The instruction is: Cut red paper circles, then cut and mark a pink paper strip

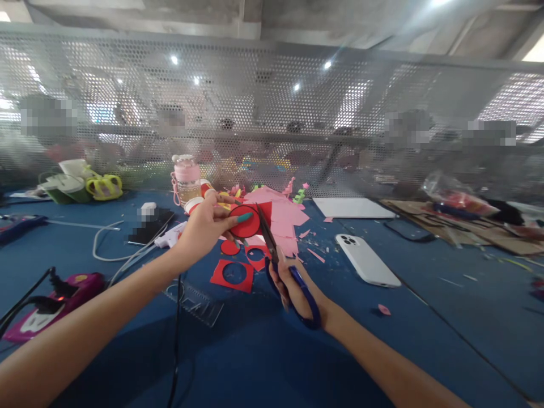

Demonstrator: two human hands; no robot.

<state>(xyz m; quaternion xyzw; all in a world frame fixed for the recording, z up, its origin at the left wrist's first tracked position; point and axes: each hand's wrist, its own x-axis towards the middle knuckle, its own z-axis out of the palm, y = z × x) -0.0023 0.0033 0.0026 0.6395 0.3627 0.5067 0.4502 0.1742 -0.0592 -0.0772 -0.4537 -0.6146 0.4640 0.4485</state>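
My left hand [203, 226] pinches a piece of red paper [249, 222] with a circle shape drawn on it, held above the blue table [297, 351]. In my right hand [293, 286] are blue-handled scissors [280, 258], blades pointing up and meeting the red paper's right edge. Directly below lie a red paper square with a round hole [232, 276], a small red disc [230, 247] and other red offcuts [257, 258].
A pile of pink paper [283, 218] lies behind the hands. A white phone [368, 259] is to the right, a pink bottle [187, 180] and white glue gun [170, 238] to the left, a clear ruler [195, 297] and a pink device [55, 297] with cables nearer. A perforated metal screen [272, 113] backs the table.
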